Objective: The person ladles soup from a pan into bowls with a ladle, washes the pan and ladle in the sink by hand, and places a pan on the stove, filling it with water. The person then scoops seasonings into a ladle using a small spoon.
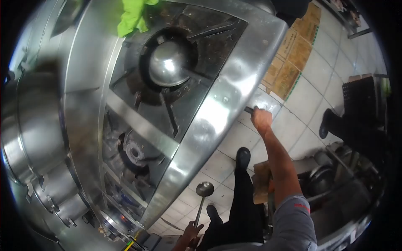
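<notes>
Low in the view, my left hand (192,232) is closed around the handle of a metal ladle (204,189); its round bowl points up, away from the hand. My right arm is stretched forward, and my right hand (262,119) is closed on a dark handle (249,110) at the front edge of the steel stove (226,94). What the handle joins is hidden under that edge. On the rear burner sits a shiny rounded metal bowl (169,65). Nearer to me is a bare burner (134,152).
A bright green cloth (133,19) lies at the stove's far side. Large steel pots (35,121) stand on the left. Flattened cardboard (293,52) covers part of the tiled floor (310,79). Another person's dark shoe (328,122) is at the right, near stacked metal pans (322,178).
</notes>
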{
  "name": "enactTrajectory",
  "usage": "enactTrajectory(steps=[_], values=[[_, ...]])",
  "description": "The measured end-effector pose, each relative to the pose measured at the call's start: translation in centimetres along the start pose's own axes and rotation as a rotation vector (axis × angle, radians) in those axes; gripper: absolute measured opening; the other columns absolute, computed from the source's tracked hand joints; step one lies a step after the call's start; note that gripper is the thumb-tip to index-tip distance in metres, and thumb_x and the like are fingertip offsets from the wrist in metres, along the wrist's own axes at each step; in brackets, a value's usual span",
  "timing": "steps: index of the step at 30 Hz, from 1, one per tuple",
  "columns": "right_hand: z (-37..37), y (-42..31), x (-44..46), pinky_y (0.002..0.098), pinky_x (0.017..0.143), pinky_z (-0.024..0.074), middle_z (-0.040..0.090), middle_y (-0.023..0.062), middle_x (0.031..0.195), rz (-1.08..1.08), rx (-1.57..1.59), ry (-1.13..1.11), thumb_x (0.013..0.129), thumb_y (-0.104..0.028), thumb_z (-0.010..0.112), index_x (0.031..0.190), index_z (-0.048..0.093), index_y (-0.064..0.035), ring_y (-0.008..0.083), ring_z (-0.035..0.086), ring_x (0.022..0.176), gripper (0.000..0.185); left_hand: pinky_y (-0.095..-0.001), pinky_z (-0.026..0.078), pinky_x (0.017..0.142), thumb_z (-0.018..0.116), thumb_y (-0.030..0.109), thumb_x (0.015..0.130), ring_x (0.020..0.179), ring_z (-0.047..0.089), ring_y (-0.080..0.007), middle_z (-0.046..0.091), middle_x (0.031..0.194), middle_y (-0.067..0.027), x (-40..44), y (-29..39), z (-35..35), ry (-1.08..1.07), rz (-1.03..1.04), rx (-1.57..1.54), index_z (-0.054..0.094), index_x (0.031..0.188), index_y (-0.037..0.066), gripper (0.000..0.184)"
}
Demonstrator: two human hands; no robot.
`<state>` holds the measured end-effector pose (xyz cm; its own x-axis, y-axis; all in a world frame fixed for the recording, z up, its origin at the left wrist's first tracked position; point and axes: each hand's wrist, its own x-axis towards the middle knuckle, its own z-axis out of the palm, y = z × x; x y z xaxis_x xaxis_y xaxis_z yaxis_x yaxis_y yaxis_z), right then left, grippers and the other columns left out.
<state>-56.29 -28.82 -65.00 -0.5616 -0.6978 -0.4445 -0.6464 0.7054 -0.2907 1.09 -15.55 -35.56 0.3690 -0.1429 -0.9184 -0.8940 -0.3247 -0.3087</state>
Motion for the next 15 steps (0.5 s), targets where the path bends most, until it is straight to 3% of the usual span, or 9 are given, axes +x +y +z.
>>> enactTrajectory(steps=[3,5,7,9,11,15], values=[[-0.6,3.1,-9.7,0.0526,0.074,0.0576,0.074,0.0227,0.086,0.163,0.028,-0.058,0.09,-0.024,0.063,0.093,0.069,-0.0076,0.0416,0.073,0.082,0.017,-0.038,0.055,0.06,0.08,0.055,0.087,0.066,0.067,-0.0239,0.069,0.086,-0.0161,-1.5,-3.2,0.5,0.019,0.052,-0.026,0.046,0.146,-0.004,0.091],[-2.1,3.8,-16.9,0.0524,0.075,0.0579,0.074,0.0244,0.088,0.279,0.001,-0.121,0.089,-0.02,0.064,0.091,0.069,-0.0058,0.0433,0.073,0.087,0.016,-0.0476,0.056,0.092,0.082,0.056,0.084,0.109,0.069,-0.0474,0.067,0.122,-0.0351,-2.6,-5.4,1.4,0.033,0.155,-0.088,0.044,0.145,-0.006,0.095],[0.6,6.1,-23.2,0.0499,0.061,0.0555,0.07,0.0147,0.072,0.205,0.052,-0.081,0.092,-0.022,0.065,0.082,0.066,-0.0084,0.0356,0.071,0.068,0.018,-0.0474,0.052,0.102,0.08,0.06,0.084,0.124,0.062,-0.048,0.066,0.126,-0.0351,-3.5,-7.0,2.3,0.092,0.251,-0.094,0.046,0.145,-0.004,0.095],[-0.1,7.6,-25.0,0.039,0.043,0.0426,0.052,0.0,0.054,0.697,1.041,-0.938,0.098,-0.024,0.064,0.073,0.057,-0.0151,0.0199,0.054,0.045,0.028,-0.0507,0.054,0.098,0.077,0.06,0.085,0.119,0.064,-0.0505,0.067,0.124,-0.0344,-2.4,-9.6,4.3,0.128,0.293,-0.066,0.045,0.145,-0.004,0.093],[-3.7,5.0,-26.6,0.0271,0.039,0.0266,0.034,-0.0081,0.051,0.957,1.437,-1.313,0.104,-0.026,0.059,0.069,0.046,-0.0209,0.0087,0.034,0.04,0.037,-0.0534,0.055,0.094,0.075,0.059,0.087,0.112,0.066,-0.0519,0.069,0.116,-0.0339,-6.2,-9.0,2.4,0.028,0.301,-0.23,0.048,0.14,-0.004,0.086],[-9.4,-1.4,-38.2,0.0252,0.038,0.0244,0.034,-0.008,0.05,1.027,1.132,-1.348,0.103,-0.023,0.062,0.067,0.039,-0.0216,0.0082,0.031,0.037,0.043,-0.0533,0.057,0.089,0.072,0.05,0.09,0.103,0.07,-0.0488,0.07,0.106,-0.0348,-2.6,-17.4,5.5,0.232,0.456,-0.145,0.053,0.129,-0.008,0.072]])
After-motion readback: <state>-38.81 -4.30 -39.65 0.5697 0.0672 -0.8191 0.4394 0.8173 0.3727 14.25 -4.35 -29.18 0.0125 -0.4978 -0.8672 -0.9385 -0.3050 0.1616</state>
